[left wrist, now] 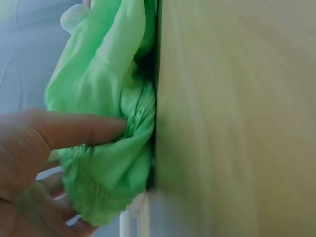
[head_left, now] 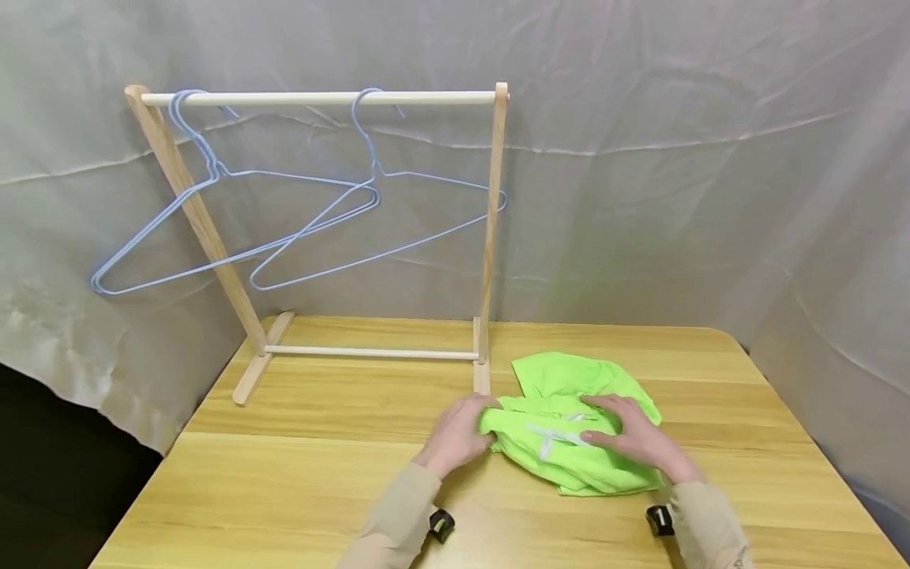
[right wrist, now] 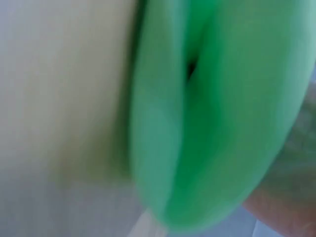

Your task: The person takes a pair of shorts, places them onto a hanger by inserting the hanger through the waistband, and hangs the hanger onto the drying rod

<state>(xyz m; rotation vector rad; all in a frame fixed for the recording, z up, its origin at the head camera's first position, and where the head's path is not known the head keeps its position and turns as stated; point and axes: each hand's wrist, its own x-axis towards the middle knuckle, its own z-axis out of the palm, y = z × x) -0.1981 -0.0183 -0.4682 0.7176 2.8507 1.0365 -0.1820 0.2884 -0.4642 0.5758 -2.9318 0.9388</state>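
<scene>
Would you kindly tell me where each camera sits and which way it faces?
Head: worn on the head, looking forward and down at the table, wooden rack, blue hangers and green garment; both hands and sleeves show.
Left wrist: close on the garment; left hand shows.
Right wrist: blurred, close on the garment; a bit of skin shows.
All share the garment.

Soft, crinkled green cloth (head_left: pixel 569 442) under my fingers (head_left: pixel 611 407), smooth varnished wood counter (head_left: pixel 284 474), matt pale wooden rack (head_left: pixel 320 99), thin blue coated wire hangers (head_left: pixel 284 229)
</scene>
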